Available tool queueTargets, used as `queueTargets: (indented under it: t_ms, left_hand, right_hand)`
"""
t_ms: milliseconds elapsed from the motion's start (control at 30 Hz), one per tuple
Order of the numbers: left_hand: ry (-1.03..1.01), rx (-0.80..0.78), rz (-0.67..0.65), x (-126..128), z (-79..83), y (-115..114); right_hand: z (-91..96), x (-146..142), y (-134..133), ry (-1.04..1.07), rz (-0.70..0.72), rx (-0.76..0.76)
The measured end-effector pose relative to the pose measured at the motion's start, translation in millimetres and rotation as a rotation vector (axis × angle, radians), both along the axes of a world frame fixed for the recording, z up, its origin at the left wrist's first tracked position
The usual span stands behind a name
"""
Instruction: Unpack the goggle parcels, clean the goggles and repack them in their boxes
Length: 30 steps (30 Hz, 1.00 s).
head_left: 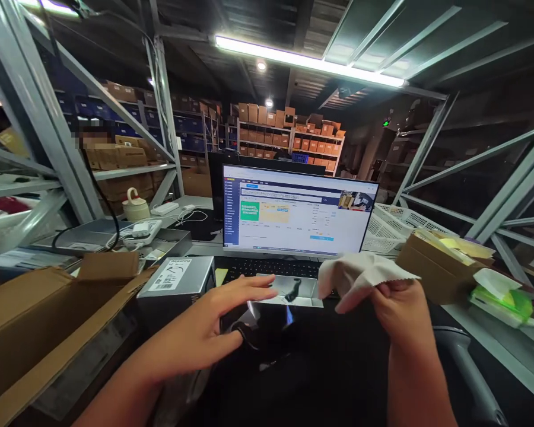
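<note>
My right hand (400, 308) is closed on a pale grey cloth (360, 274), pinched at its edge so that the rest droops to the left. My left hand (204, 323) has its fingers stretched out and its thumb apart. Its thumb meets the edge of a glossy black object (278, 332) with bright reflections, whose kind I cannot make out against the dark surface. Just beyond the fingers lies a silver-white box panel (309, 289) bearing a black curved shape. A silver-grey box (182, 276) with a white label stands left of my left hand.
Behind the hands are a keyboard (249, 267) and a lit monitor (293, 216). An open cardboard box (40, 302) fills the left side. On the right are a handheld scanner (469, 367), a tissue pack (502, 299), another cardboard box (427, 267) and white baskets (382, 231).
</note>
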<state>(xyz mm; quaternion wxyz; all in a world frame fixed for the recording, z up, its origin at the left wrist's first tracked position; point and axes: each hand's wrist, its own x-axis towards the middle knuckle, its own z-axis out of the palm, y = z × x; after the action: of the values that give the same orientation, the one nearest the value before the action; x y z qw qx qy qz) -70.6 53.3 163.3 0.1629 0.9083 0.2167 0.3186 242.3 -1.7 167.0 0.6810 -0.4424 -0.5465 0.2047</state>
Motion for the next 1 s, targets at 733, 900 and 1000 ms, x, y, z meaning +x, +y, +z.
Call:
queueTargets:
  t_ms: [733, 900, 1000]
  left_hand:
    - [-0.008, 0.408, 0.062, 22, -16.4, -3]
    - [0.090, 0.509, 0.018, 24, -16.6, -7]
    - [0.139, 0.495, -0.012, 25, -18.0, -3]
  right_hand:
    - [-16.1, -66, -11, -0.862, 0.279, -0.113]
    - [-35.2, -102, -8, -0.936, 0.064, 0.133]
    - [-37.8, -105, -4, -0.866, 0.135, 0.060]
